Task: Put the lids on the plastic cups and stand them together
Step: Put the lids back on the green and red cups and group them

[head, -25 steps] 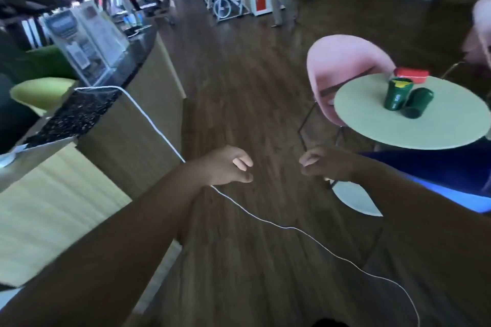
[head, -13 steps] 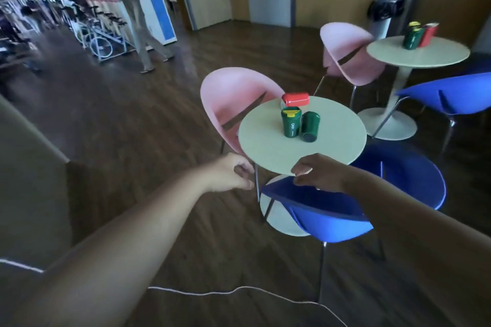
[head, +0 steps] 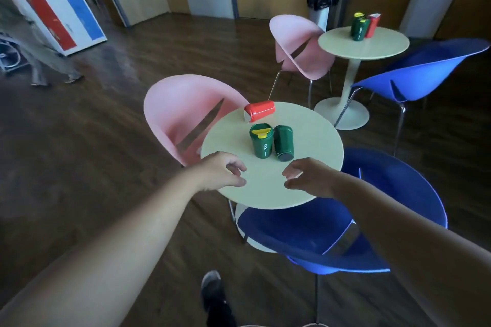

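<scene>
Round pale-green table (head: 305,188), the landmark. At its centre stands one dark green plastic cup with a yellow-flapped lid (head: 261,142), upright and lidded, so probably finished. Just beside it on the right is a second dark green plastic cup (head: 283,143), lying on its side with its base toward the table's near edge and its lid end hidden. Toward the far edge lies a red plastic cup (head: 259,111), also on its side, apart from the pair. Both tipped cups need standing and gathering. Left hand (head: 223,171) and right hand (head: 310,176) hover over the table's near edge, short of the cups. The fingers (head: 292,171) are loosely curled and moderately parted, holding nothing and touching no cup, apparently readied for a reach.
</scene>
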